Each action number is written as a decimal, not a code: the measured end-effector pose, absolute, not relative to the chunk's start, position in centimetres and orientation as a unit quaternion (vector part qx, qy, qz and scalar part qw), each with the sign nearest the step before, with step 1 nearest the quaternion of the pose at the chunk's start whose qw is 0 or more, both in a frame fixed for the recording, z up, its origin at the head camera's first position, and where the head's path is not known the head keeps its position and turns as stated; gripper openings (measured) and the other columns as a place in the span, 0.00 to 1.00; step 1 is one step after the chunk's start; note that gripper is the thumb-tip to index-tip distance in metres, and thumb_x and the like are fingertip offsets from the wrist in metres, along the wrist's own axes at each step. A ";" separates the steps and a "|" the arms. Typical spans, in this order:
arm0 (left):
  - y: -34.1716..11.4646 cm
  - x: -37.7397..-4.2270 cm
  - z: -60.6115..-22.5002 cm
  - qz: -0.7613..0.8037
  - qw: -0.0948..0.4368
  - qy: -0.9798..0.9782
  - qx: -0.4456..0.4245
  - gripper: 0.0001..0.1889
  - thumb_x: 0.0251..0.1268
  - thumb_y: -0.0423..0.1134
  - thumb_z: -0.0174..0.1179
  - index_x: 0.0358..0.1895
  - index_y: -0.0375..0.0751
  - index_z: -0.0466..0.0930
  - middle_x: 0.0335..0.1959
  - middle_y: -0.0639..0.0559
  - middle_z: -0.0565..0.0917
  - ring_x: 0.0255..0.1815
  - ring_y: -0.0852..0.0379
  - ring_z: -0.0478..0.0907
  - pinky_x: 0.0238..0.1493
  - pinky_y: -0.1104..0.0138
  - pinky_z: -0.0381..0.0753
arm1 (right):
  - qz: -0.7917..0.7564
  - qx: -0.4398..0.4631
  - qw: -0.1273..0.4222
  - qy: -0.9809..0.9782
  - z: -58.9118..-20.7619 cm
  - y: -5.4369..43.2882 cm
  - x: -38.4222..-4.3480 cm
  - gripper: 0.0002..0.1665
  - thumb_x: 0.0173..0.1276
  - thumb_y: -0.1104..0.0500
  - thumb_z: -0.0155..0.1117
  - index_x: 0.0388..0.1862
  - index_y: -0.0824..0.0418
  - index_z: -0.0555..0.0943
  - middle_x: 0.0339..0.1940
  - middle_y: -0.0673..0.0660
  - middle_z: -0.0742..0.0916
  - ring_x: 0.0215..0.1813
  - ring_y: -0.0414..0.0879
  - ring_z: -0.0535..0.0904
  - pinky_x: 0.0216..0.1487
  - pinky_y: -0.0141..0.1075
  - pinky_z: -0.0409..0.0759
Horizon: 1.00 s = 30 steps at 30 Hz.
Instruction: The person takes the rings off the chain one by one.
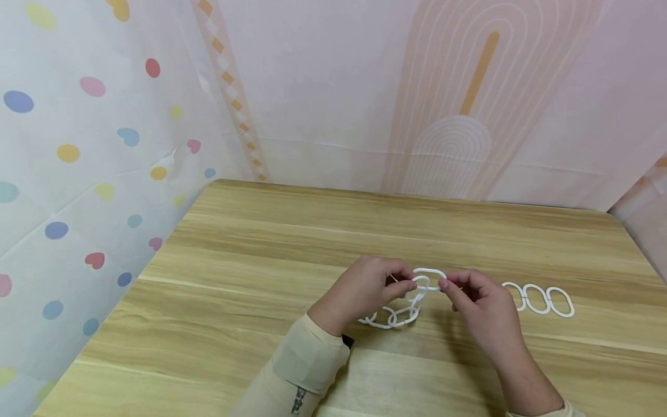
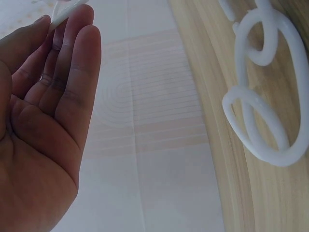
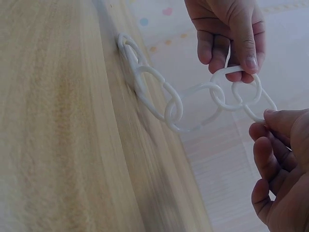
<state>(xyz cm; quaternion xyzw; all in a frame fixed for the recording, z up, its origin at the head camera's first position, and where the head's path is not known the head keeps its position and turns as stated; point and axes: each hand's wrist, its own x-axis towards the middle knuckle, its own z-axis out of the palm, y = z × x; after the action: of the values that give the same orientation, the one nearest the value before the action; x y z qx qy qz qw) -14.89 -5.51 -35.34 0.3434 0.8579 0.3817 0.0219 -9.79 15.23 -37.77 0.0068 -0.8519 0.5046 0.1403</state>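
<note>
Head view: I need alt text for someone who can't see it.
A person's left hand and right hand hold a white chain over a wood-grain table, the left pinching one link, the right pinching an oval link that overlaps it. Three more white links lie in a row to the right, partly behind the right hand.

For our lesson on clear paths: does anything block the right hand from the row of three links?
Nothing visible stands between the right hand and the three links, though it pinches another link.

left hand: fingers pinching | right hand: likewise pinching | hands near, apart
</note>
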 end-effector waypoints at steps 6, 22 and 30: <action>-5.5 -15.0 -35.4 0.383 0.028 0.858 0.341 0.05 0.70 0.39 0.65 0.40 0.42 0.87 0.34 0.56 0.88 0.34 0.68 0.82 0.36 0.78 0.78 | 0.506 -0.004 0.144 -0.850 -37.8 15.2 -9.9 0.07 0.69 0.59 0.70 0.39 0.63 0.86 0.28 0.57 0.87 0.25 0.39 0.77 0.24 0.30 0.75; -5.4 -15.0 -35.5 0.395 0.029 0.850 0.347 0.03 0.69 0.38 0.65 0.39 0.44 0.86 0.33 0.57 0.87 0.34 0.68 0.82 0.37 0.77 0.78 | 0.551 -0.075 0.083 -0.827 -37.8 15.1 -10.2 0.10 0.70 0.56 0.70 0.41 0.63 0.86 0.30 0.51 0.89 0.24 0.43 0.79 0.23 0.31 0.73; -5.4 -15.0 -35.4 0.396 0.029 0.850 0.347 0.02 0.69 0.38 0.65 0.38 0.45 0.86 0.33 0.58 0.87 0.34 0.70 0.80 0.38 0.77 0.78 | 0.631 -0.110 0.030 -0.768 -38.0 15.2 -10.5 0.11 0.71 0.58 0.67 0.41 0.67 0.84 0.28 0.46 0.88 0.24 0.41 0.76 0.29 0.32 0.76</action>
<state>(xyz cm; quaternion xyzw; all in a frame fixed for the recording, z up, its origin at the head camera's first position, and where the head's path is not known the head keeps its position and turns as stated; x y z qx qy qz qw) -15.00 -5.42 -35.45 0.3472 0.8498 0.3956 0.0294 -10.47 15.23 -38.05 -0.1097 -0.7676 0.6307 0.0301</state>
